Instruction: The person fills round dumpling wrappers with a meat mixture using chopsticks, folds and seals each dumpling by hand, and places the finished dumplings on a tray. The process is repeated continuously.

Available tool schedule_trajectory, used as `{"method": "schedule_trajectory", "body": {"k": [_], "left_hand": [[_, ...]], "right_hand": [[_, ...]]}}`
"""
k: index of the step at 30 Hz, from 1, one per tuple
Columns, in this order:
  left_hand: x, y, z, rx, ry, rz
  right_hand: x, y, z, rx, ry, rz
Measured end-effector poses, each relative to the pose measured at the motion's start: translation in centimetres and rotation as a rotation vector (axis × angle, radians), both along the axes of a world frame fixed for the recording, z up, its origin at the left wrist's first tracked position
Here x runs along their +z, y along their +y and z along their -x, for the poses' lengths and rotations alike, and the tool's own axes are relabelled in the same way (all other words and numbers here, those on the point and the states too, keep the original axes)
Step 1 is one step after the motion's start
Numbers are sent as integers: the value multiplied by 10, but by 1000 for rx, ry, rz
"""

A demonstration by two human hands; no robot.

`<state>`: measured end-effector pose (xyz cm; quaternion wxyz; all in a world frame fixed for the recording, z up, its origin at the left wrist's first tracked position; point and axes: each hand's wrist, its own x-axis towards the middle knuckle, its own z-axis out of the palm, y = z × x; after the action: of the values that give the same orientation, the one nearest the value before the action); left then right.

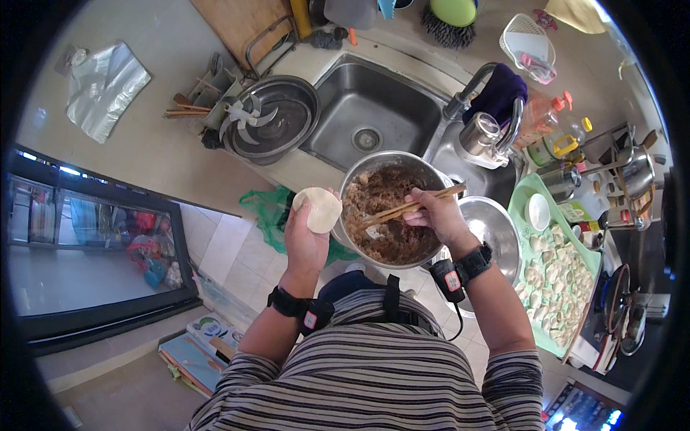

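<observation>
On my left hand [307, 237] lies a round dough wrapper [318, 210], flat, with my thumb over its edge and nothing on it. My right hand [435, 215] grips a pair of wooden chopsticks [396, 213], their tips down in the minced filling [385, 186]. The filling sits in a deep steel bowl [353, 161] just right of the wrapper. To the right, a green tray [520, 196] bears many folded dumplings [560, 285] and a small white bowl [537, 211].
Beyond the filling bowl is a steel sink [377, 97] with a faucet [474, 86]. A second steel bowl [488, 215] stands beside the tray. On the left are a dark basin [277, 118] and a utensil holder [215, 99]. Bottles [560, 143] stand at the right.
</observation>
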<state>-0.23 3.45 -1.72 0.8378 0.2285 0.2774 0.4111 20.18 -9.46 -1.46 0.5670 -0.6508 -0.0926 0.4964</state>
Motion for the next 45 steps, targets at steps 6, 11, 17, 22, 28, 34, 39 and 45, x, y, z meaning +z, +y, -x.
{"method": "schedule_trajectory", "body": {"k": [6, 11, 17, 22, 28, 34, 39, 45], "left_hand": [[-2, 0, 1, -6, -6, -6], [-6, 1, 1, -10, 1, -20], [-7, 1, 1, 3, -50, 8], [-7, 1, 1, -16, -78, 26], [-8, 2, 1, -31, -101, 6], [-9, 2, 2, -51, -120, -16], [-11, 3, 1, -44, -112, -13], [-10, 3, 2, -51, -132, 5]], "right_hand": [[-21, 21, 6, -72, -141, 92], [-32, 19, 9, -85, -27, 91], [-24, 10, 7, -103, 88, 52], [-7, 1, 2, -124, 156, 22], [-5, 3, 1, -31, -157, 62], [-25, 11, 16, -34, -50, 78], [-18, 7, 11, -21, 35, 75], [-14, 5, 8, -91, 119, 39]]}}
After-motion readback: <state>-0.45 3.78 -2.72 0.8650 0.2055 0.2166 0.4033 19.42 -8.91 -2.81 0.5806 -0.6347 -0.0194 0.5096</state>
